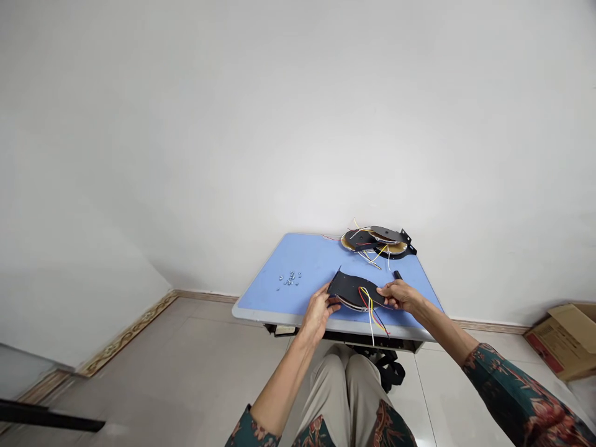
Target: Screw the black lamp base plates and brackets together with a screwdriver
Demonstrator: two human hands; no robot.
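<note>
Between my two hands is a black metal bracket with a curved outline and a round, pale-edged part beneath it. Red, yellow, white and black wires come out of its face and hang over the table's front edge. My left hand grips the bracket's left end, where a flange stands up. The fingers of my right hand pinch its right end. Just behind the right hand a short black cylindrical piece shows. Several small silver screws lie loose to the left.
At the back right of the blue tabletop, several similar black brackets with wires lie piled up, a thin rod in front of them. A white wall rises behind. On the floor at right stands an open cardboard box.
</note>
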